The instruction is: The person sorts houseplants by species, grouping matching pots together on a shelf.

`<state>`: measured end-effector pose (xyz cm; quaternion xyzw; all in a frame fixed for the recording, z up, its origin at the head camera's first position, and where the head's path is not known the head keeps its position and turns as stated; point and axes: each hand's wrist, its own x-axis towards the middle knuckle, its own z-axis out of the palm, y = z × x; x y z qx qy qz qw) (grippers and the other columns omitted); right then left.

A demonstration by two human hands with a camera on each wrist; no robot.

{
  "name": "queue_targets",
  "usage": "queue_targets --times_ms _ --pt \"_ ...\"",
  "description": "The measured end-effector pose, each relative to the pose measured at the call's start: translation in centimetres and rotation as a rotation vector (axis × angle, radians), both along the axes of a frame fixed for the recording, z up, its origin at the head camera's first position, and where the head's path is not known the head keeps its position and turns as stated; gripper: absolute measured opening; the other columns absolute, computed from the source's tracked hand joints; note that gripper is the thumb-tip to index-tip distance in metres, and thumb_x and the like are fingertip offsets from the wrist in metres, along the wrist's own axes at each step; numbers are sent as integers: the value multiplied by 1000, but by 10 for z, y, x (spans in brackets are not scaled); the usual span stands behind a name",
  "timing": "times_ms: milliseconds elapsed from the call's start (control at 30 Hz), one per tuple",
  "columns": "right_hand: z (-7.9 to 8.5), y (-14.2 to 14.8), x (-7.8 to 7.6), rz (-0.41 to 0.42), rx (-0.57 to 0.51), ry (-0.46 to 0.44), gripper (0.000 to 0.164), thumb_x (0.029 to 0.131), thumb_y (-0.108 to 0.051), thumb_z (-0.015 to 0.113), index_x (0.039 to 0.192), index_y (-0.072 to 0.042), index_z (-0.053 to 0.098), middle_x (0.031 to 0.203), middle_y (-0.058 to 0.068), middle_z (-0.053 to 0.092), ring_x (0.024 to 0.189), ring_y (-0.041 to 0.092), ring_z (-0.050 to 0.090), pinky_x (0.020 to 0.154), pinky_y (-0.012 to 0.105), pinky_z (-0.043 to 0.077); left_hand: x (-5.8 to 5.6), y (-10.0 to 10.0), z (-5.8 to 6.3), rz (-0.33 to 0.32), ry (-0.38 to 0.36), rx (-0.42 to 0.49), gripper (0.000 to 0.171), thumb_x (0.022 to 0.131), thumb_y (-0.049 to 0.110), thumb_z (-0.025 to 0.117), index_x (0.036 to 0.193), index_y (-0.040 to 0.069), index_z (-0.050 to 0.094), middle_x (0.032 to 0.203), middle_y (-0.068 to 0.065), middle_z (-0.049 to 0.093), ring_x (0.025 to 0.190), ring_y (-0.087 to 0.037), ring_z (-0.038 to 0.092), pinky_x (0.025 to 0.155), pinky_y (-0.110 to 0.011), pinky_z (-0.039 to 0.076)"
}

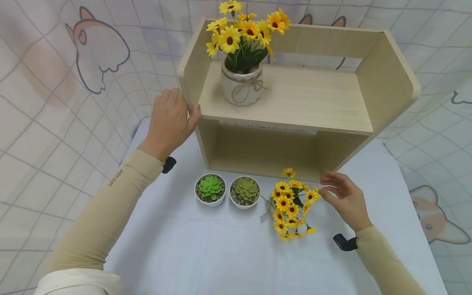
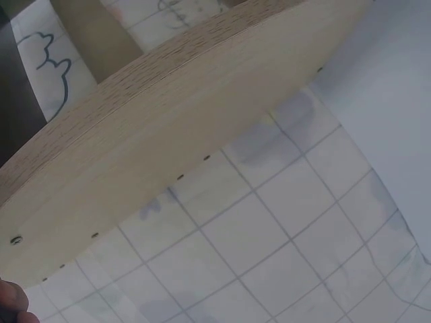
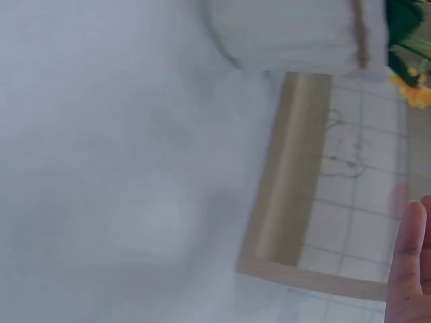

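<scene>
A light wooden two-tier shelf (image 1: 287,94) stands on the white-covered table. My left hand (image 1: 171,121) grips its left side panel, thumb at the front edge; that panel (image 2: 168,128) fills much of the left wrist view, with fingertips at the lower left corner. Beside the shelf's lower right front, my right hand (image 1: 344,198) has its fingers loosely bent, holding nothing. Yellow flowers (image 1: 289,205) spread just left of its fingertips; whether they touch is unclear. Blossoms hide their pot from above, but the right wrist view shows a white pot (image 3: 296,33) with twine.
On the upper tier, toward the left, sits another pot (image 1: 241,88) of yellow flowers with a twine bow. A bright green succulent (image 1: 210,188) and a duller one (image 1: 245,191) stand in white pots before the shelf. Patterned cloth (image 1: 55,164) hangs around the table.
</scene>
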<state>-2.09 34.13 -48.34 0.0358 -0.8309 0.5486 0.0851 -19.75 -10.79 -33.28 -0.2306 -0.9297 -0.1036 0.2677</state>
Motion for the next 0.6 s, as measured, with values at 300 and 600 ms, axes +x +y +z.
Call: queue_targets --times_ms 300,600 --pt "-38 0 11 51 51 -144 62 91 -8 77 147 -3 50 134 -22 58 116 -14 56 96 5 47 -1 0 0 4 -17 4 42 107 35 41 97 -4 55 89 -21 54 85 -36 45 75 -43 34" --pt "-58 -17 16 96 79 -351 73 86 -11 81 150 -4 46 147 6 56 121 -4 56 99 10 47 1 1 0 16 -25 -6 42 107 35 42 97 -4 55 89 -20 53 86 -36 45 75 -43 34"
